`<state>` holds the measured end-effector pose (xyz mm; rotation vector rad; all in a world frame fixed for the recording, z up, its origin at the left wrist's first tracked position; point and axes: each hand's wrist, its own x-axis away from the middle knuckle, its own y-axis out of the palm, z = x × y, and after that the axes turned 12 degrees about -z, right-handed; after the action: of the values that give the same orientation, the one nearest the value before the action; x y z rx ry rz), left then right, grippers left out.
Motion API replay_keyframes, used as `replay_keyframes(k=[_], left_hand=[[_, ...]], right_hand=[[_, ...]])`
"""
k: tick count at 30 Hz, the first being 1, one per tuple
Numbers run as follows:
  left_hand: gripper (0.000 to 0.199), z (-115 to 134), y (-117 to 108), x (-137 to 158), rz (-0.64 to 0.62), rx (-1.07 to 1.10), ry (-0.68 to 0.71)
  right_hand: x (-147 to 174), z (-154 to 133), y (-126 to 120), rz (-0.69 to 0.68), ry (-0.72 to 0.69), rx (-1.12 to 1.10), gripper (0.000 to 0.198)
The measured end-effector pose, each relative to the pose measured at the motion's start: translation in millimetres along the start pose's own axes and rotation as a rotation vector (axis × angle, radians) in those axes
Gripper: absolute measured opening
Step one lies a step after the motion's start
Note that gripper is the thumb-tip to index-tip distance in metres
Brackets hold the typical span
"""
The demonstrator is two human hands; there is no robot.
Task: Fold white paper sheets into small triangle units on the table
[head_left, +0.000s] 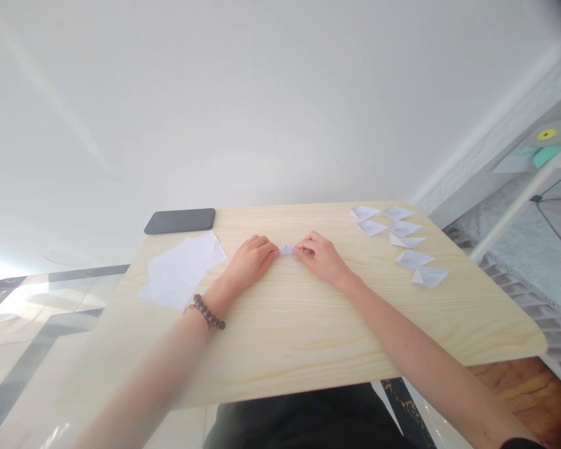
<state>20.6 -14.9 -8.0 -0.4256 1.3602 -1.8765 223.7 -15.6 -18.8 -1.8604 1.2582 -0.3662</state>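
A small folded piece of white paper (286,249) lies between my two hands near the middle of the table. My left hand (252,259), with a dark bead bracelet at its wrist, pinches the paper's left end. At the right end, the fingertips of my right hand (321,254) are closed on it. Most of the paper's ends are hidden under my fingers. Several folded paper boats (407,259) stand in two loose columns at the table's right side. Loose white paper sheets (180,268) overlap to the left of my left hand.
A dark phone (180,221) lies flat at the table's back left corner. The light wood table (299,337) stands against a white wall (262,112). To the right, beyond the table edge, a white slanted pole (514,209) and some cables show.
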Motion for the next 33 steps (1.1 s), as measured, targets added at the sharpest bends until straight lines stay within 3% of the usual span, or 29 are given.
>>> replay_keyframes(k=[9,25,33], left_hand=[[0.025,2.3,1.4,-0.6,-0.011,-0.003,-0.028],[0.021,-0.4,9.0,-5.8,0.025,0.070,-0.356],[0.015,0.6,10.3,-6.3,0.059,-0.011,-0.245]], right_hand=[[-2.9,-0.9,-0.5,-0.037,-0.005,-0.017,0.024],[-7.6,-1.3,9.9,0.002,0.098,0.166,0.018],[-8.1,-3.3,17.1,0.056,0.166,0.225,0.008]])
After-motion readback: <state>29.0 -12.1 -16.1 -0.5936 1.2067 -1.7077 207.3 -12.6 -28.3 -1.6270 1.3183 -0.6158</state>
